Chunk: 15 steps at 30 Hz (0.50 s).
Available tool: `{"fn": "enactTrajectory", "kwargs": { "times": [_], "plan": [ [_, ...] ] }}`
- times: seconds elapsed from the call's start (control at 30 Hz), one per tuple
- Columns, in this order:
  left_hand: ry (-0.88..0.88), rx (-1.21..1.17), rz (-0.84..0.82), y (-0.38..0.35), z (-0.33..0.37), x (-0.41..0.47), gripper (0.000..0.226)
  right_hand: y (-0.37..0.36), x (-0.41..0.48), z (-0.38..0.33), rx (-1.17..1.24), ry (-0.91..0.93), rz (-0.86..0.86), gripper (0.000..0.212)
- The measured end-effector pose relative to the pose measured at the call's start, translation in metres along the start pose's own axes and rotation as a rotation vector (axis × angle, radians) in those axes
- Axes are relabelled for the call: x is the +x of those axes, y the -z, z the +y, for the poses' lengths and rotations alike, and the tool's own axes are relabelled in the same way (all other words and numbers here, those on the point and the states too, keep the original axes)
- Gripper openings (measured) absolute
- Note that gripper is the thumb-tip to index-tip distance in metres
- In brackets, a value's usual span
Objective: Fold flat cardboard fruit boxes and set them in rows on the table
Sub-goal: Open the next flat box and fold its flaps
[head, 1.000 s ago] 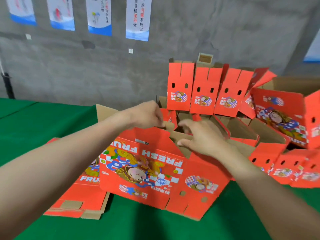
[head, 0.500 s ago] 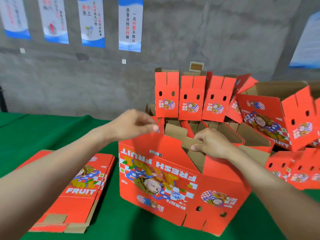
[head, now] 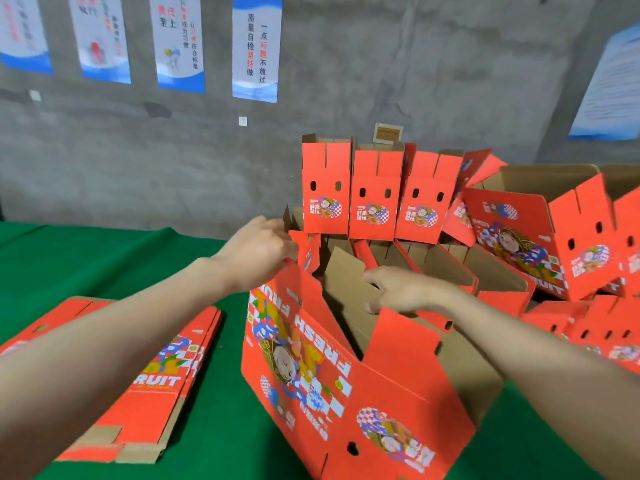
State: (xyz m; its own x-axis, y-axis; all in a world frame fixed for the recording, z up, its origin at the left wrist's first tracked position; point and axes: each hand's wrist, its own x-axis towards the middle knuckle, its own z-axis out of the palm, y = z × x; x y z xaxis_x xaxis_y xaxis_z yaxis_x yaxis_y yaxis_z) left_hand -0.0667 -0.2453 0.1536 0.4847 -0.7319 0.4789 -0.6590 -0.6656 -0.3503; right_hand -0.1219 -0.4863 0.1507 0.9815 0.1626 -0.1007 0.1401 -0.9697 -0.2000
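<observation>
- box half-open, upright on green table
- left hand pinches box's far top corner
- right hand grips box's inner brown flap
- flat stack left of box; folded boxes behind it

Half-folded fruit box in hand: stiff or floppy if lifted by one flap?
Probably floppy: the half-folded fruit box sits skewed, flaps unlocked, with the left hand and right hand gripping its flaps. Likely light: empty, thin corrugated card. A push could rack or tip it.

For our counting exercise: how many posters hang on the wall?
5. Upper left, in a row: first poster, second, third, fourth. Fifth at right edge. More may lie out of view.
</observation>
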Motion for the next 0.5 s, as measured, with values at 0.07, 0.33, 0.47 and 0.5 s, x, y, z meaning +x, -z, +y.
{"fn": "enactTrajectory", "kwargs": {
  "times": [0.07,0.33,0.47,0.5],
  "plan": [
    [0.087,0.056,-0.016,0.006,-0.003,0.003,0.034,-0.008,0.005,-0.003,0.092,0.004,0.063,0.03],
    [-0.032,-0.703,-0.088,0.06,0.092,-0.033,0.024,-0.025,0.023,-0.039,0.72,-0.189,0.149,0.018],
    [0.152,-0.414,-0.385,0.062,0.094,-0.05,0.053,-0.034,0.032,-0.063,0.711,-0.216,0.197,0.033],
    [0.135,-0.329,-0.496,0.065,0.089,-0.054,0.065,-0.036,0.034,-0.068,0.728,-0.227,0.227,0.05]
  ]
}}
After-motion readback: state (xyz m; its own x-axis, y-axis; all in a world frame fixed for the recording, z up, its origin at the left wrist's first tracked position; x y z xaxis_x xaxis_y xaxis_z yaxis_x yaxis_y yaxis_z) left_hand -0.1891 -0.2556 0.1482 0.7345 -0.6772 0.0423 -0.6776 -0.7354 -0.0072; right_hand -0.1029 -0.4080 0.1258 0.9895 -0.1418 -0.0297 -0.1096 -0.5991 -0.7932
